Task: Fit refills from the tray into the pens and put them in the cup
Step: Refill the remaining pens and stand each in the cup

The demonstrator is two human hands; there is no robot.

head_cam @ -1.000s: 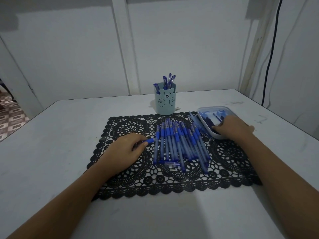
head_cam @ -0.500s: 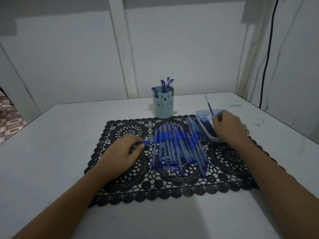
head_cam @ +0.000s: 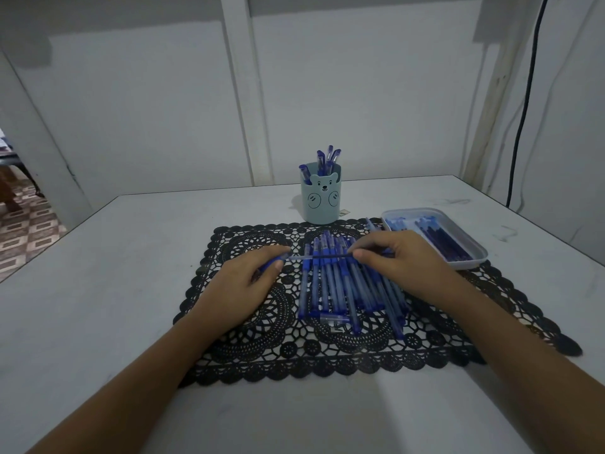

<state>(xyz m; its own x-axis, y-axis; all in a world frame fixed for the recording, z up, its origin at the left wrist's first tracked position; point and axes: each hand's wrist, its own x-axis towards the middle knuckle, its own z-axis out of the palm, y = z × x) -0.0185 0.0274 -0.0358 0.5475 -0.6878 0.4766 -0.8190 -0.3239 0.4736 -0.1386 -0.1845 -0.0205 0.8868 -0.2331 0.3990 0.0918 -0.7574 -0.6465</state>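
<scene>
- Refill [head_cam: 330, 256], thin and dark, is held level just above the pile of pens [head_cam: 340, 290]; its right end is pinched between thumb and forefinger of the right hand [head_cam: 393, 260].
- One blue pen [head_cam: 273, 261] is gripped in the curled fingers of the left hand [head_cam: 242, 286] and lined up end to end with the refill. Whether the tip has entered the barrel cannot be told.
- The pile is laid in rough rows on a black lace mat [head_cam: 248, 348], between the two hands.
- A pale tray [head_cam: 474, 257] with more refills is set at the mat's far right corner, near the right hand.
- A light blue cup [head_cam: 320, 201] with a bear face is stood upright behind the mat, with several pens in it.
- Everything is carried by a white table [head_cam: 98, 290].
</scene>
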